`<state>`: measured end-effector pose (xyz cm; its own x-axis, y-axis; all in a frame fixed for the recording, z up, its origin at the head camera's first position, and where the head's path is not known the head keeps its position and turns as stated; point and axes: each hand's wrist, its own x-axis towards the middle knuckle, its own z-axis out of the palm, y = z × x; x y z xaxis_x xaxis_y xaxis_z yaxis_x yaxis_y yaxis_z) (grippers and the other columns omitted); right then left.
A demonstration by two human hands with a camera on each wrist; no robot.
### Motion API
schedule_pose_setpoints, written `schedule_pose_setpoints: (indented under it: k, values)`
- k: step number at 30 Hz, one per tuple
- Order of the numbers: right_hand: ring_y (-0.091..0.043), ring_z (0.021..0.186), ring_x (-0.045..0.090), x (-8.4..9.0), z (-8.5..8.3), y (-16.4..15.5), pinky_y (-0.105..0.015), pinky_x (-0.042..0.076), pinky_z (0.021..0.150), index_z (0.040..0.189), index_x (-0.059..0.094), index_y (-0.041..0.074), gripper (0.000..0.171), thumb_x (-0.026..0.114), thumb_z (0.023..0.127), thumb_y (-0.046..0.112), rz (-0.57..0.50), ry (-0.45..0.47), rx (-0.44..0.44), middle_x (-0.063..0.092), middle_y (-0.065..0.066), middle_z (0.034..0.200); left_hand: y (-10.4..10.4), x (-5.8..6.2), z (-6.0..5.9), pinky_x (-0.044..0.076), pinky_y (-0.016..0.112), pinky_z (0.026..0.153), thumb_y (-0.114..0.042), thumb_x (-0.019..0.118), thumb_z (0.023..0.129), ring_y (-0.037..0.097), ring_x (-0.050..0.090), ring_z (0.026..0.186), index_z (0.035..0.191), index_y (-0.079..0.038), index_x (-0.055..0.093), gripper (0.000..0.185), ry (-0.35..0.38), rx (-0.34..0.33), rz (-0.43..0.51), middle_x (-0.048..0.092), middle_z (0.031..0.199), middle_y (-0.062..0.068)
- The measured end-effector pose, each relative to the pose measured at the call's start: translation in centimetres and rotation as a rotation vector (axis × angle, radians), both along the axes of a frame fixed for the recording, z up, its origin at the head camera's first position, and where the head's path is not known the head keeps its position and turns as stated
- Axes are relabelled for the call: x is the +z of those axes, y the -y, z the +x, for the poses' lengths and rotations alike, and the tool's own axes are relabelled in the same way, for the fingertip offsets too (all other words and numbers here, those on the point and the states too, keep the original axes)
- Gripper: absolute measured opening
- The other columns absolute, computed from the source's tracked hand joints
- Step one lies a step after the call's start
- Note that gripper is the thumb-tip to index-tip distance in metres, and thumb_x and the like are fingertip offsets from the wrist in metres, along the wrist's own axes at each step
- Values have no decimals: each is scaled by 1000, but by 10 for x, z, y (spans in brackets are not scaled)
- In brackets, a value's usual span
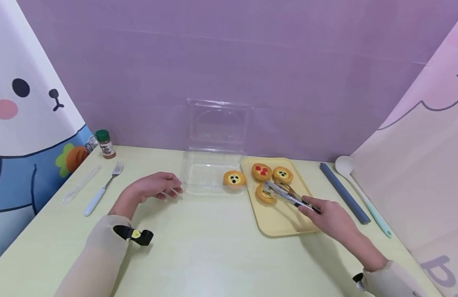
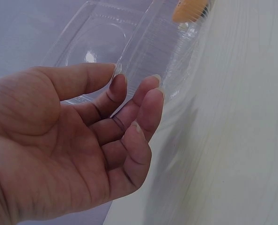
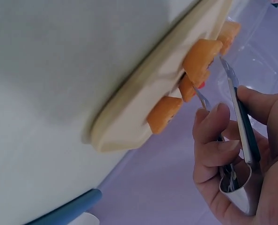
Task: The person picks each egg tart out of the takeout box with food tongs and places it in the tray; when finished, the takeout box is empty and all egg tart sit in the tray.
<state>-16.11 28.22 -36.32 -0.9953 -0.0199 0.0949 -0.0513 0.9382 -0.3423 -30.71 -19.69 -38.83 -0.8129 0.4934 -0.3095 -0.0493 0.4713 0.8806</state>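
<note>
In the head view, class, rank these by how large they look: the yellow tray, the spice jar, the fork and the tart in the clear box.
1. Yellow tray
2. Fork
3. Tart and spice jar: too alike to rank; the jar stands farther back.
</note>
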Motion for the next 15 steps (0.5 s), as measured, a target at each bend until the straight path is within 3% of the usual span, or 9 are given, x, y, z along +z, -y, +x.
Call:
schedule_pose_setpoints:
  k: [9, 15]
  values:
    - [-7, 46, 30, 21, -6, -1, -28, 28, 46, 138, 61, 14, 59, 61, 95, 54, 12, -29, 11, 35, 9, 52, 0, 2, 0, 50, 33, 84, -27, 49, 105, 21, 67, 106, 119, -2, 58, 29, -4, -1, -2, 67, 122, 12]
    - [-11, 48, 52, 45, -21, 8, -29, 37, 49, 140, 60, 16, 63, 62, 93, 57, -18, -24, 51, 49, 7, 51, 0, 1, 1, 49, 33, 84, -27, 49, 105, 20, 66, 105, 118, -3, 59, 29, 2, 5, -8, 67, 122, 12]
